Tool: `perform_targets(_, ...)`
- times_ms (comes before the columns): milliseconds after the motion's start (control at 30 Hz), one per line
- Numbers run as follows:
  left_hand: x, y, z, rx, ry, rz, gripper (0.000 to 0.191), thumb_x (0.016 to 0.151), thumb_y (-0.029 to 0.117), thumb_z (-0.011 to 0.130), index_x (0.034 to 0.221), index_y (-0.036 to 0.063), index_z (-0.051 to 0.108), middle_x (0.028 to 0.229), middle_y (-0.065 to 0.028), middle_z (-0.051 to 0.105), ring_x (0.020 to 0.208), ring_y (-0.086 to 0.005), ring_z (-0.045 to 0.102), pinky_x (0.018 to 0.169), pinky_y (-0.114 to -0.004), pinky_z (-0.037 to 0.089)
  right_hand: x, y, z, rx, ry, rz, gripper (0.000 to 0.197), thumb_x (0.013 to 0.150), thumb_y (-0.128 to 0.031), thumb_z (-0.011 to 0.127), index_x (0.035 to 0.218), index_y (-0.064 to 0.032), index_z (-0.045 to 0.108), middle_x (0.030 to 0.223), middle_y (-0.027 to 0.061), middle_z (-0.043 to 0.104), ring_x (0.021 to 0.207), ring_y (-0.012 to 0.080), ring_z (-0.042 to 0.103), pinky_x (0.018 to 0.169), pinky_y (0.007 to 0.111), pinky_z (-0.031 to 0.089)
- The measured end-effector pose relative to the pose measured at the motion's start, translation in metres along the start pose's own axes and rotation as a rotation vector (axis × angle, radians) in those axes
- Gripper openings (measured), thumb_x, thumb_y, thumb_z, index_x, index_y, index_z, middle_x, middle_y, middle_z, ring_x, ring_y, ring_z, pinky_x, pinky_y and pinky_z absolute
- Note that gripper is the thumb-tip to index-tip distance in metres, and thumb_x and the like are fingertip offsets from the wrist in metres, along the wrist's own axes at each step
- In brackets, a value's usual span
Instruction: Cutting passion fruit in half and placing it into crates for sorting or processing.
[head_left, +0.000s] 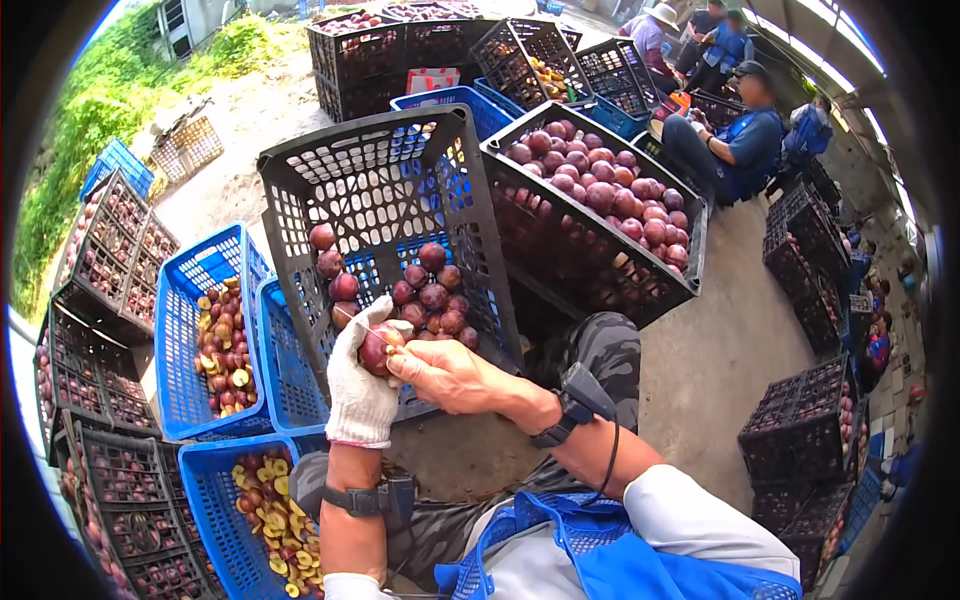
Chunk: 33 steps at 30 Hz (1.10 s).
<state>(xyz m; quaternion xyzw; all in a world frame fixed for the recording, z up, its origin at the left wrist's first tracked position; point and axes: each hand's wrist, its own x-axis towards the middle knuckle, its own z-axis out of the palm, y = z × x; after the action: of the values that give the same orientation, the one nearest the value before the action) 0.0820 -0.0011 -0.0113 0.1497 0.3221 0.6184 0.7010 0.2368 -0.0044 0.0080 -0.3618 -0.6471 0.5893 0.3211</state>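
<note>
My left hand (358, 382), in a white knit glove, grips a red plum (375, 352). My bare right hand (450, 375) meets the fruit from the right, its fingers pinching a small knife whose thin blade (375, 333) lies across the plum; the handle is mostly hidden. Both hands are over the near side of a tilted black plastic crate (367, 129), where loose whole plums (433, 297) lie at the bottom. To its right, another black crate (600, 262) is heaped with plums (600, 196).
Blue plastic baskets at my left hold cut plums (225, 352) and yellow-fleshed pieces (279, 517). Filled black crates are stacked along the left (120, 255) and right (795, 427). A seated person (750, 142) works beyond the heaped crate, with others behind.
</note>
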Motion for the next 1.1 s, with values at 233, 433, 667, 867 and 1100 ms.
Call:
perform_targets(233, 0.022, -0.012, 0.002, -0.115, 0.191, -0.121, 0.037, 0.099, 0.037, 0.057, 0.104, 0.0023, 0.068, 0.084, -0.0106, 0.070, 0.063, -0.0232, 0.064, 0.055, -0.031, 0.053, 0.009, 0.019, -0.008, -0.887, 0.255, -0.419, 0.026, 0.100, -0.030, 0.063, 0.094, -0.0042, 0.061, 0.067, 0.0121, 0.061, 0.058, 0.0284, 0.065, 0.054, 0.041, 0.051)
perform_targets(433, 0.017, 0.005, -0.009, -0.279, 0.196, -0.177, 0.050, 0.102, 0.051, 0.049, 0.112, 0.0039, 0.060, 0.085, -0.0134, 0.067, 0.059, -0.0231, 0.059, 0.047, -0.031, 0.042, 0.021, 0.001, -0.025, -0.632, 0.575, -0.088, 0.023, 0.102, -0.028, 0.061, 0.094, -0.0058, 0.060, 0.070, 0.0062, 0.066, 0.054, 0.0186, 0.064, 0.048, 0.037, 0.049)
perform_targets(667, 0.017, 0.010, -0.005, -0.378, 0.165, -0.067, 0.059, 0.103, 0.058, 0.042, 0.111, 0.0018, 0.061, 0.094, -0.0158, 0.067, 0.077, -0.0332, 0.064, 0.067, -0.043, 0.052, -0.011, 0.002, 0.011, -0.299, 0.205, -0.087, 0.021, 0.106, -0.023, 0.058, 0.102, -0.0023, 0.059, 0.068, 0.0105, 0.055, 0.059, 0.0180, 0.051, 0.057, 0.034, 0.045)
perform_targets(867, 0.022, 0.006, -0.001, -0.395, 0.185, -0.122, 0.064, 0.103, 0.060, 0.040, 0.114, -0.0001, 0.058, 0.094, -0.0177, 0.066, 0.079, -0.0350, 0.062, 0.067, -0.045, 0.052, -0.009, 0.019, 0.014, -0.417, 0.207, -0.138, 0.019, 0.106, -0.021, 0.056, 0.100, -0.0032, 0.058, 0.070, 0.0180, 0.061, 0.061, 0.0369, 0.062, 0.055, 0.042, 0.046)
perform_targets(1100, 0.028, -0.003, -0.010, -0.432, 0.049, -0.112, 0.065, 0.103, 0.061, 0.040, 0.112, -0.0014, 0.055, 0.090, -0.0158, 0.063, 0.075, -0.0331, 0.058, 0.066, -0.043, 0.050, -0.005, 0.029, 0.020, -0.462, 0.257, -0.161, 0.018, 0.105, -0.021, 0.055, 0.100, -0.0039, 0.056, 0.069, 0.0184, 0.062, 0.062, 0.0398, 0.064, 0.054, 0.044, 0.046)
